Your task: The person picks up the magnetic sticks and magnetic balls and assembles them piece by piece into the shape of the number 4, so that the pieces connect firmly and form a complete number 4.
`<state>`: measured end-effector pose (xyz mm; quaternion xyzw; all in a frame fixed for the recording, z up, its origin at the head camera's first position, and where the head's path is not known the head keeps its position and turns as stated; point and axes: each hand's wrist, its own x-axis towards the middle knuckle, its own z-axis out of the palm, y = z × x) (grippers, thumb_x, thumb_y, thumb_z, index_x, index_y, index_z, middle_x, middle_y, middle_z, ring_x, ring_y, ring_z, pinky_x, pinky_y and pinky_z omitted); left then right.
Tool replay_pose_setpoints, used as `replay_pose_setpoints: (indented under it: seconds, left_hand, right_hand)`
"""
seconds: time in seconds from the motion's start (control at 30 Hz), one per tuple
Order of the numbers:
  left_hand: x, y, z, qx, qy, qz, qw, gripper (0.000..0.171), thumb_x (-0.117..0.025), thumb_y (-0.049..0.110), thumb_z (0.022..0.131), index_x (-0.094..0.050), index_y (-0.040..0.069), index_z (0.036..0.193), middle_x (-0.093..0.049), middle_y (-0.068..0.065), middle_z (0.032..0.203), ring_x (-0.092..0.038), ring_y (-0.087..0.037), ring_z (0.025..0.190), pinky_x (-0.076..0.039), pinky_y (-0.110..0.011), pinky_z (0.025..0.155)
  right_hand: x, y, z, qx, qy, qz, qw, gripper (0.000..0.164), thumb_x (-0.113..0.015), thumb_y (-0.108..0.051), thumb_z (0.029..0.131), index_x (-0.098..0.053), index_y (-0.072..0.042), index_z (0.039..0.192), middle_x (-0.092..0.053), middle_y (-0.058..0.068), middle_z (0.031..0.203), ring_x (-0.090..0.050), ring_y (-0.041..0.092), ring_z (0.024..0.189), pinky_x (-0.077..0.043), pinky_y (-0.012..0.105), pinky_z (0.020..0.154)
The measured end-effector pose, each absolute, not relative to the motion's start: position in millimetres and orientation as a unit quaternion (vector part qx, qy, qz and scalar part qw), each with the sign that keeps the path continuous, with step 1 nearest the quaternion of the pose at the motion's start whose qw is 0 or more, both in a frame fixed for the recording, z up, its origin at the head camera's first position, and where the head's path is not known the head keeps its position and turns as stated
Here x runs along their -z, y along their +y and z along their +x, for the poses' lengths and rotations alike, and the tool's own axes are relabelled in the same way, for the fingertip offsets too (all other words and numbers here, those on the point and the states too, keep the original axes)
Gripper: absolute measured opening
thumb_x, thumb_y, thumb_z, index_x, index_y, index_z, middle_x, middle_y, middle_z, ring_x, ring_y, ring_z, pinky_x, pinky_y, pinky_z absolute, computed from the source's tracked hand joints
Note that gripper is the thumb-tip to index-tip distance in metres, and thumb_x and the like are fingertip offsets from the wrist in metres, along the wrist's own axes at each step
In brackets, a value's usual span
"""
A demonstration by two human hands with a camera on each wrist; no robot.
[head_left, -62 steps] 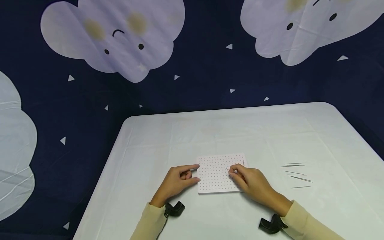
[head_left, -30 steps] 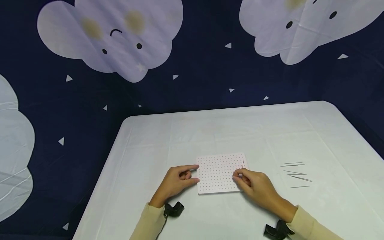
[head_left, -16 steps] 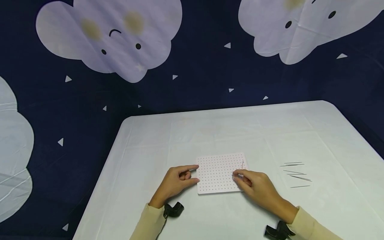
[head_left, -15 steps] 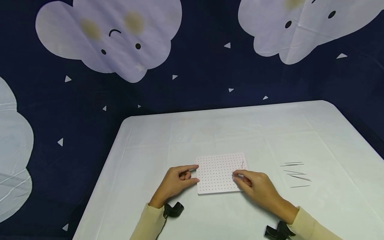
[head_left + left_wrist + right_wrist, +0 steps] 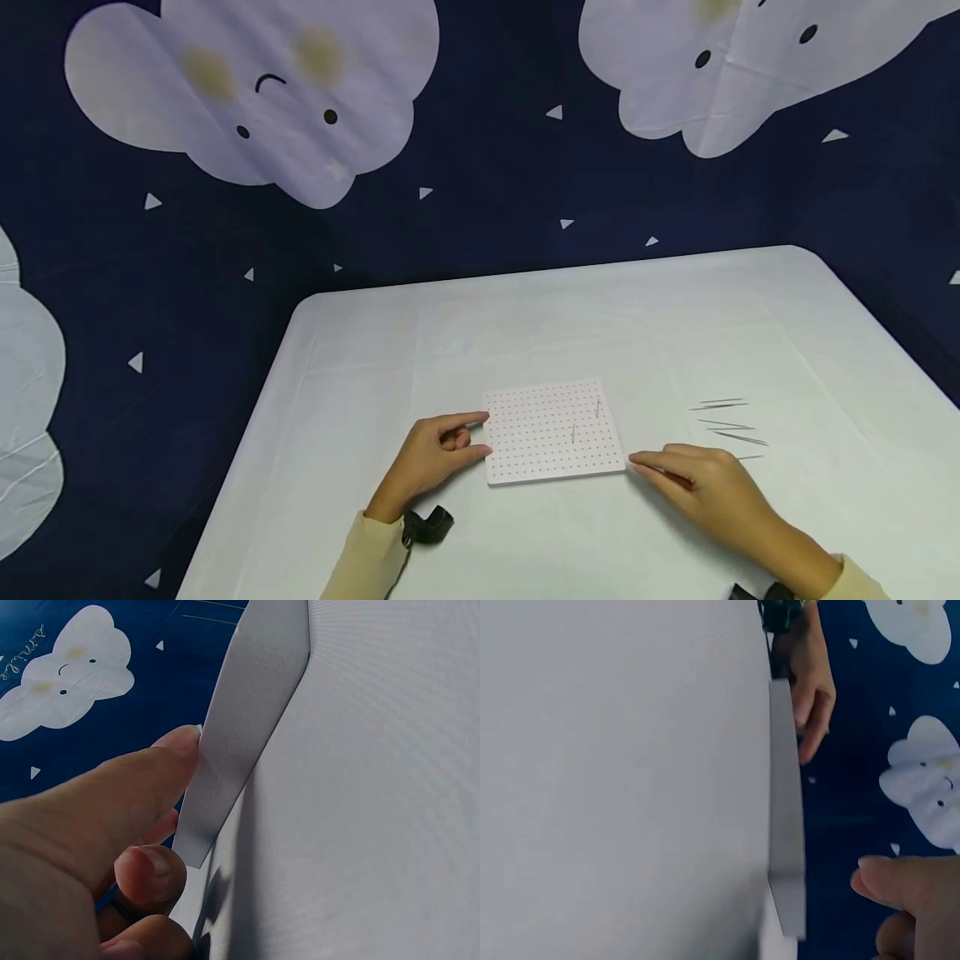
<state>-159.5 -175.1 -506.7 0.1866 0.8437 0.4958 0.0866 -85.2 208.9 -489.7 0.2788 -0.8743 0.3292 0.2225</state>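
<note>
A white pegboard (image 5: 525,433) with rows of small holes lies flat on the table. Two thin metal pins stand up from its right half: one pin (image 5: 597,407) towards the far right corner, the other pin (image 5: 573,434) nearer its middle. My left hand (image 5: 431,460) touches the board's left edge with its extended index finger and thumb. In the left wrist view the thumb (image 5: 176,742) lies against the board's side (image 5: 244,720). My right hand (image 5: 712,492) is just off the near right corner, thumb and index tips close together, with nothing visible between them.
Several loose thin metal pins (image 5: 741,438) lie on the white table (image 5: 540,333) right of the board, partly behind the right hand. A dark blue cloth (image 5: 487,233) with clouds hangs behind the table. Each wrist wears a black mount (image 5: 429,527).
My right hand has let go of a pin, now upright in the board, and moved right past the board's edge. My left hand stays at the left edge. The head view has shifted slightly.
</note>
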Motion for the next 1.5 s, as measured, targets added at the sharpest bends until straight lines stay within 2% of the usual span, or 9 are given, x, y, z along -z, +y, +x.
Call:
replay_pose_setpoints:
  seconds: [0.07, 0.17, 0.3, 0.37, 0.4, 0.53, 0.67, 1.1, 1.5]
  left_hand:
    - [507, -176, -159, -0.497, 0.843, 0.186, 0.086, 0.045, -0.086, 0.029, 0.085, -0.072, 0.022, 0.128, -0.052, 0.01, 0.07, -0.033, -0.003, 0.055, -0.039, -0.02, 0.062]
    - [507, -176, -159, -0.5, 0.841, 0.184, 0.087, 0.045, -0.086, 0.028, 0.085, -0.073, 0.021, 0.128, -0.052, 0.01, 0.07, -0.033, -0.003, 0.055, -0.037, -0.02, 0.061]
    - [507, -175, -158, -0.507, 0.837, 0.183, 0.092, 0.045, -0.086, 0.028, 0.086, -0.073, 0.021, 0.128, -0.051, 0.01, 0.07, -0.033, -0.004, 0.056, -0.036, -0.02, 0.06]
    - [507, -175, -158, -0.508, 0.837, 0.184, 0.093, 0.045, -0.086, 0.029, 0.086, -0.073, 0.021, 0.128, -0.051, 0.01, 0.07, -0.033, -0.004, 0.056, -0.036, -0.02, 0.06]
    - [507, -174, -158, -0.507, 0.837, 0.183, 0.092, 0.045, -0.086, 0.029, 0.085, -0.073, 0.021, 0.128, -0.051, 0.01, 0.07, -0.033, -0.004, 0.056, -0.036, -0.02, 0.06]
    - [507, -175, -159, -0.501, 0.842, 0.182, 0.086, 0.045, -0.086, 0.03, 0.085, -0.073, 0.022, 0.127, -0.051, 0.01, 0.069, -0.033, -0.003, 0.056, -0.037, -0.02, 0.06]
    - [507, -175, -159, -0.502, 0.841, 0.182, 0.087, 0.045, -0.086, 0.03, 0.085, -0.073, 0.022, 0.127, -0.051, 0.011, 0.069, -0.034, -0.003, 0.056, -0.036, -0.02, 0.06]
    - [507, -175, -159, -0.499, 0.842, 0.185, 0.083, 0.045, -0.086, 0.03, 0.085, -0.073, 0.022, 0.127, -0.051, 0.01, 0.07, -0.033, -0.003, 0.056, -0.035, -0.02, 0.059]
    - [507, -174, -158, -0.505, 0.839, 0.185, 0.087, 0.045, -0.086, 0.028, 0.085, -0.073, 0.02, 0.127, -0.05, 0.01, 0.071, -0.034, -0.004, 0.057, -0.036, -0.02, 0.061]
  right_hand:
    - [486, 221, -81, -0.311, -0.878, 0.288, 0.224, 0.03, -0.089, -0.004, 0.072, -0.083, -0.018, 0.098, -0.052, -0.025, 0.073, -0.033, -0.01, 0.059, -0.031, 0.008, 0.054]
    - [483, 241, -78, -0.269, -0.885, 0.3, 0.235, 0.011, -0.079, -0.025, 0.091, -0.084, -0.018, 0.098, -0.043, -0.025, 0.074, -0.033, -0.009, 0.062, -0.03, 0.009, 0.055]
    - [480, 269, -79, -0.186, -0.897, 0.302, 0.264, 0.056, -0.043, -0.053, 0.108, -0.085, -0.017, 0.096, -0.039, -0.024, 0.078, -0.03, -0.007, 0.063, -0.027, 0.01, 0.052]
    - [480, 284, -81, -0.161, -0.901, 0.298, 0.272, 0.063, -0.037, -0.055, 0.108, -0.085, -0.017, 0.096, -0.039, -0.024, 0.08, -0.03, -0.007, 0.063, -0.026, 0.01, 0.051]
    - [481, 291, -81, -0.161, -0.904, 0.292, 0.266, 0.063, -0.038, -0.057, 0.108, -0.085, -0.017, 0.096, -0.04, -0.024, 0.08, -0.03, -0.008, 0.063, -0.026, 0.009, 0.051]
    - [488, 314, -84, -0.205, -0.915, 0.263, 0.225, 0.016, -0.079, -0.03, 0.089, -0.085, -0.016, 0.097, -0.047, -0.024, 0.083, -0.036, -0.009, 0.066, -0.029, 0.01, 0.056]
    - [495, 327, -87, -0.248, -0.925, 0.225, 0.177, 0.036, -0.091, -0.001, 0.065, -0.082, -0.023, 0.092, -0.054, -0.024, 0.085, -0.044, -0.007, 0.069, -0.034, 0.013, 0.06]
    - [492, 332, -102, -0.227, -0.931, 0.258, 0.126, 0.04, -0.089, -0.01, 0.076, -0.07, -0.041, 0.09, -0.055, -0.029, 0.087, -0.051, -0.008, 0.076, -0.037, 0.011, 0.069]
    - [482, 321, -96, -0.113, -0.949, 0.278, 0.092, 0.038, -0.082, -0.013, 0.085, -0.053, -0.037, 0.088, -0.037, -0.025, 0.087, -0.037, -0.007, 0.075, -0.036, 0.021, 0.061]
